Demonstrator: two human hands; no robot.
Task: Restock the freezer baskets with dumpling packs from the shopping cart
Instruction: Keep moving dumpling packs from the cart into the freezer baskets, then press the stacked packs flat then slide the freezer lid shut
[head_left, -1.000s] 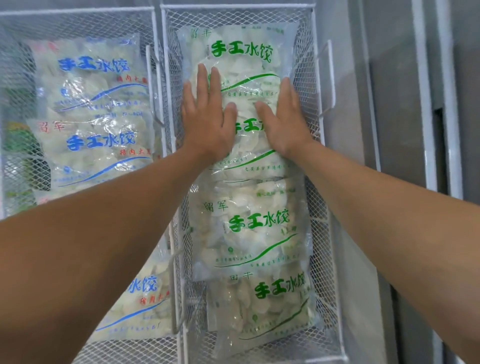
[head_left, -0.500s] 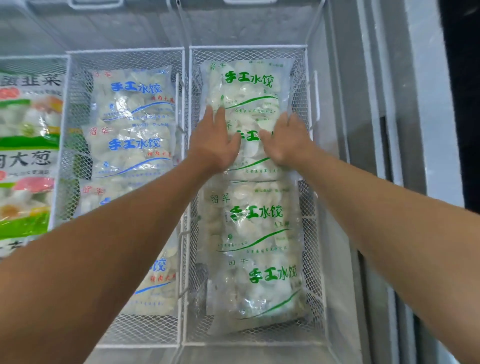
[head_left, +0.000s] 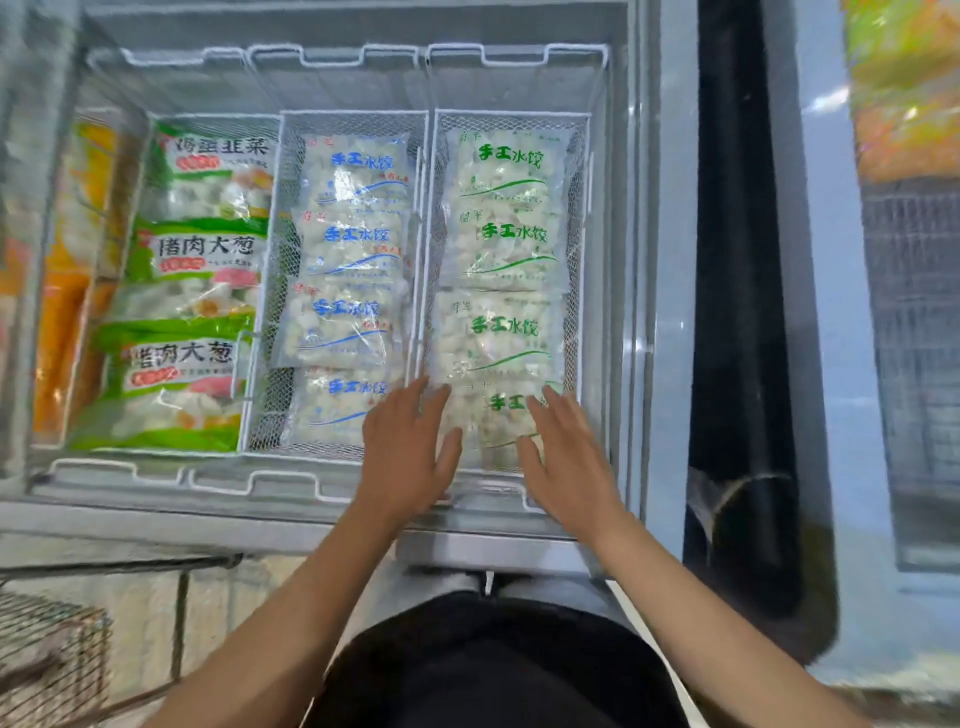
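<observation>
Several clear dumpling packs with green lettering (head_left: 506, 249) lie in a row in the right white wire basket (head_left: 581, 218) of the open chest freezer. Packs with blue lettering (head_left: 353, 244) fill the middle basket (head_left: 278, 291). My left hand (head_left: 408, 452) and my right hand (head_left: 569, 457) hover with straight, spread fingers over the nearest green-lettered pack (head_left: 493, 415) at the basket's front end; both hold nothing. Whether the fingertips touch the pack is unclear. The shopping cart (head_left: 57, 639) shows at the lower left.
Green-labelled bags (head_left: 197, 291) fill the left basket, with orange packs (head_left: 67, 322) beyond them. The freezer's front rim (head_left: 208, 519) runs below the baskets. A dark gap (head_left: 737, 312) separates this freezer from another glass-lidded one (head_left: 904, 260) on the right.
Both hands have drawn back from the far packs to the near end of the right basket. The view has pulled back, showing the whole freezer and the cart.
</observation>
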